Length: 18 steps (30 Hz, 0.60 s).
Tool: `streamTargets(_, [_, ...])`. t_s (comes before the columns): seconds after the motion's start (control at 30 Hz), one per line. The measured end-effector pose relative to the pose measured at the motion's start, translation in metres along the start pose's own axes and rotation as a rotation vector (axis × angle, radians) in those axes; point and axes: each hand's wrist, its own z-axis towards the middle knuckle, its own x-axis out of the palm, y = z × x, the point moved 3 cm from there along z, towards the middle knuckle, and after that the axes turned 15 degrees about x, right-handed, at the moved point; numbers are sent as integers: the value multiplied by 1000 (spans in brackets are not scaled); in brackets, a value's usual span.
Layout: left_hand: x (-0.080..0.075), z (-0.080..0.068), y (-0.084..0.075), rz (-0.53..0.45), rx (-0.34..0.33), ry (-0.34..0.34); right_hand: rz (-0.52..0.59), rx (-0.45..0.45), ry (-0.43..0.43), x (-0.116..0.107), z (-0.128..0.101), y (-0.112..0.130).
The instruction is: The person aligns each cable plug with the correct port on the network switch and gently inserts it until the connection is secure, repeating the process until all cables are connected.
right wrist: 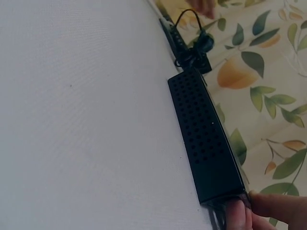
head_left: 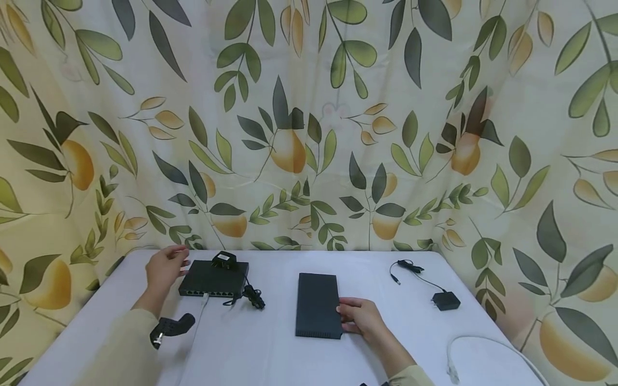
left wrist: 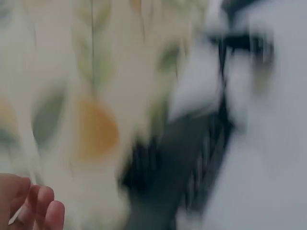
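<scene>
Well — box (head_left: pixel 317 305), wht tbl (head_left: pixel 256 348), prob. curtain (head_left: pixel 304 64).

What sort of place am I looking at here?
Probably a makeshift indoor work corner for small electronics, judging by the white table, the fruit-patterned curtain around it, and the black ported box lying on top.

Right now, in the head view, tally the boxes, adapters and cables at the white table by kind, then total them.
Flat black boxes: 2 (left box, middle box)
Black adapters with cords: 2 (left adapter, right adapter)
White cables: 2 (left cable, right cable)
Total: 6
</scene>
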Motion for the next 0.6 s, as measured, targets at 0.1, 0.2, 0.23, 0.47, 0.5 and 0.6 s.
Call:
streamTargets(0.1, [35,-16,-44,-110,77,29,-15,3,-14,2,-1,0])
streamTargets(0.2, [86,-44,-81,-168,84,164,-10,-7,-25,0,-1,-1])
streamTargets(0.23, [103,-54,-87,-186,87,202,-6,-10,-29,0,-1,-1])
streamTargets(0.47, [191,-116,-78,-30,117,332,10,-21,-37,1,-1,-1])
streamTargets(0.5, [196,-122,-74,5,131,325,9,-22,-37,1,-1,-2])
streamTargets(0.6, [205,-132,-64,49,137,276,9,-26,-33,2,-2,-3])
